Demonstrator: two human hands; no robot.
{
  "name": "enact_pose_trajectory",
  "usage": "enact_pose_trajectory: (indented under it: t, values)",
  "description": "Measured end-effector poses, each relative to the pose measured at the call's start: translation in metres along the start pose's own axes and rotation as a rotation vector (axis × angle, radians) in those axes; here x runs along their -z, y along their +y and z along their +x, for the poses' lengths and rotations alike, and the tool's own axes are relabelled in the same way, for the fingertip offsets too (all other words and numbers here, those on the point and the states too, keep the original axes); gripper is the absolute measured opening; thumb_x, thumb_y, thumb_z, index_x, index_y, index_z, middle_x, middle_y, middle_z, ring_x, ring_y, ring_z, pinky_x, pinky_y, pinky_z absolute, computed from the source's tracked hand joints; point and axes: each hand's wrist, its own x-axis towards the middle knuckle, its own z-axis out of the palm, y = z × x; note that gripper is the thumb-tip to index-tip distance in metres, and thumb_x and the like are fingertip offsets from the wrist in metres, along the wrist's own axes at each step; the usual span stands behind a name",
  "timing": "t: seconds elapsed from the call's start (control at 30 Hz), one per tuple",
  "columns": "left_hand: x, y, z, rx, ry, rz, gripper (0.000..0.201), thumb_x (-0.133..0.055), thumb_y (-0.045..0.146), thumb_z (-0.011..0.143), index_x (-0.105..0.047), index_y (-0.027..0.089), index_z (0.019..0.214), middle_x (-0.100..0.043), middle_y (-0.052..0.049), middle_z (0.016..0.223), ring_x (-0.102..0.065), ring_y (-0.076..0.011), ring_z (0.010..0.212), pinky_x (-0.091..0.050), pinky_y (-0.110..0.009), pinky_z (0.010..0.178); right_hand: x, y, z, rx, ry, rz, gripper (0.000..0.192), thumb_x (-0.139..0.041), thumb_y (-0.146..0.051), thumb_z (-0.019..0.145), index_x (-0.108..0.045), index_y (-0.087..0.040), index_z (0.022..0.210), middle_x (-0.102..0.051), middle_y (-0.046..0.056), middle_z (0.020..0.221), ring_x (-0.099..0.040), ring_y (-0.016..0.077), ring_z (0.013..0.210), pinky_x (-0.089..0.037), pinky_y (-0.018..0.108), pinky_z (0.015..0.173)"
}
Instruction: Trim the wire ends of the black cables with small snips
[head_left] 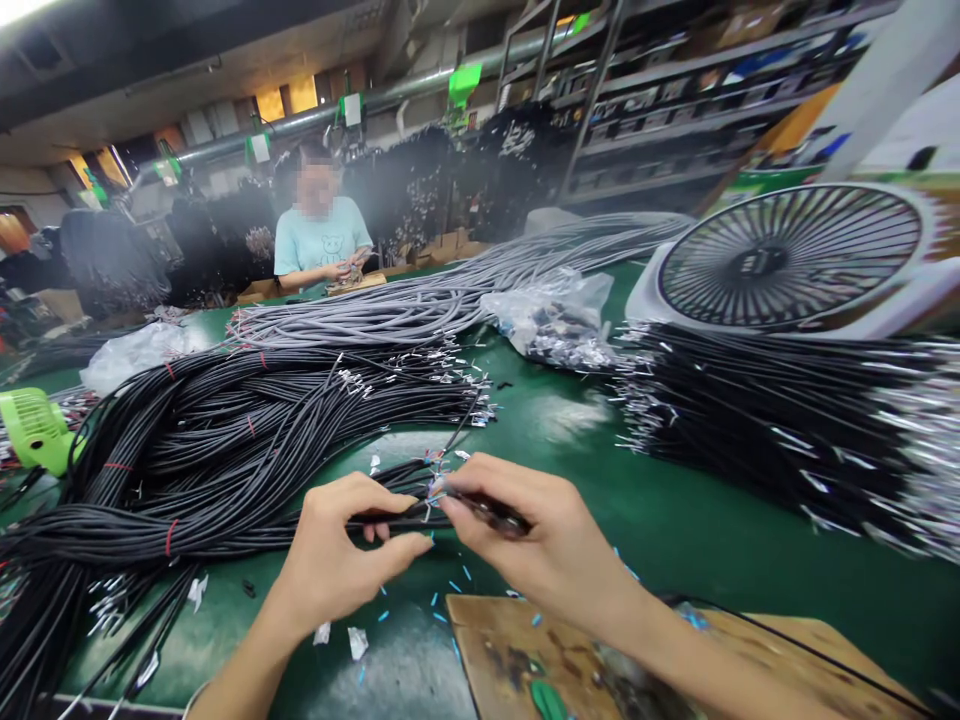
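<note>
A green table [675,520] carries everything. On its left side lies a big heap of black cables [225,450], and behind it a bundle of grey cables [450,290]. A clear bag [555,320] lies near the middle. On the right lie more black wires [787,420] and a white fan [795,260]. A wooden board [517,650] lies at the near edge, with small blue bits [450,585] around it.

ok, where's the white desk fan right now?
In the head view the white desk fan sits at the far right of the green table, tilted back, just behind the black cable bundle and right of the clear plastic bag.
</note>
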Motion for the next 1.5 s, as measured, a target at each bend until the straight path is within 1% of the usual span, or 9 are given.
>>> enact_pose_trajectory:
  t: [0.07, 0.13, 0.33, 0.4, 0.53, 0.63, 0.77, 1.33, 1.5]
  values:
    - [0.006, 0.005, 0.003, 0.106, -0.131, -0.041, 0.009, -0.062, 0.017, 0.074, -0.07, 0.016, 0.068, -0.066, -0.001, 0.063, -0.056, -0.0114, 0.054, -0.041, -0.019, 0.047, 0.001, -0.001, -0.001, 0.033, 0.013, -0.005, 0.013, -0.049, -0.012, 0.08, -0.06, -0.015, 0.074, -0.053, 0.001, 0.06, -0.048, 0.0117, 0.052, -0.038, 0.022, 0.045]
    - [0.007, 0.005, 0.004, 0.141, -0.148, -0.052, 0.017, -0.059, 0.017, 0.076, -0.069, 0.016, 0.063, -0.066, -0.002, 0.061, -0.054, -0.0116, 0.053, -0.04, -0.02, 0.047, 0.002, -0.004, 0.0, 0.007, 0.005, 0.036, 0.014, -0.048, -0.013, 0.08, -0.06, -0.016, 0.072, -0.053, 0.001, 0.06, -0.047, 0.0122, 0.053, -0.037, 0.022, 0.046]
    - [-0.007, -0.009, -0.005, -0.072, 0.174, -0.145, 0.007, -0.066, 0.016, 0.071, -0.067, 0.018, 0.064, -0.062, 0.002, 0.059, -0.051, -0.0082, 0.049, -0.039, -0.017, 0.044, 0.0, -0.005, 0.011, -0.581, -0.224, 0.502, 0.032, -0.055, -0.042, 0.076, -0.047, -0.018, 0.056, -0.029, -0.008, 0.044, -0.025, 0.0067, 0.038, -0.023, 0.021, 0.035]
    - [-0.008, -0.01, -0.008, -0.151, 0.269, -0.1, 0.006, -0.066, 0.014, 0.072, -0.067, 0.02, 0.069, -0.061, 0.003, 0.061, -0.053, -0.0079, 0.051, -0.041, -0.016, 0.045, -0.001, -0.003, 0.011, -0.632, -0.222, 0.522, 0.036, -0.053, -0.049, 0.076, -0.048, -0.018, 0.058, -0.032, -0.007, 0.045, -0.028, 0.007, 0.038, -0.027, 0.02, 0.036]
    - [-0.005, -0.005, -0.011, -0.205, 0.432, 0.04, 0.008, -0.063, 0.015, 0.076, -0.066, 0.02, 0.071, -0.06, 0.002, 0.062, -0.054, -0.009, 0.053, -0.043, -0.017, 0.045, -0.003, -0.001, 0.004, -0.403, -0.083, 0.26, 0.029, -0.046, -0.042, 0.085, -0.063, -0.019, 0.086, -0.061, 0.003, 0.072, -0.058, 0.0163, 0.067, -0.048, 0.027, 0.061]
    - [-0.005, -0.002, -0.012, -0.208, 0.452, 0.086, 0.01, -0.061, 0.016, 0.078, -0.065, 0.019, 0.069, -0.059, 0.001, 0.061, -0.054, -0.0101, 0.052, -0.044, -0.018, 0.044, -0.003, -0.002, -0.002, -0.257, -0.06, 0.134, 0.026, -0.045, -0.034, 0.088, -0.066, -0.022, 0.098, -0.067, 0.005, 0.083, -0.061, 0.0192, 0.082, -0.05, 0.029, 0.07]
    - [-0.007, -0.004, -0.013, -0.199, 0.435, 0.087, 0.009, -0.062, 0.017, 0.078, -0.064, 0.019, 0.069, -0.058, 0.001, 0.061, -0.053, -0.0095, 0.052, -0.044, -0.018, 0.044, -0.002, -0.004, -0.004, -0.159, -0.063, 0.135, 0.022, -0.048, -0.026, 0.088, -0.069, -0.021, 0.094, -0.069, 0.003, 0.079, -0.063, 0.0166, 0.074, -0.051, 0.027, 0.068]
    - [-0.011, -0.004, -0.01, -0.214, 0.444, 0.059, 0.012, -0.063, 0.012, 0.075, -0.062, 0.018, 0.065, -0.057, 0.004, 0.058, -0.05, -0.0073, 0.049, -0.041, -0.016, 0.045, -0.002, -0.007, 0.001, -0.136, -0.055, 0.181, 0.02, -0.05, -0.019, 0.088, -0.07, -0.02, 0.088, -0.065, 0.0, 0.067, -0.056, 0.0132, 0.061, -0.048, 0.024, 0.059]
    - [-0.014, 0.0, -0.011, -0.196, 0.457, 0.057, 0.011, -0.062, 0.014, 0.076, -0.062, 0.018, 0.065, -0.057, 0.003, 0.058, -0.05, -0.0078, 0.05, -0.041, -0.017, 0.045, -0.003, -0.007, 0.001, -0.127, -0.04, 0.176, 0.022, -0.049, -0.023, 0.089, -0.071, -0.02, 0.086, -0.068, 0.001, 0.069, -0.06, 0.0138, 0.062, -0.051, 0.027, 0.069]
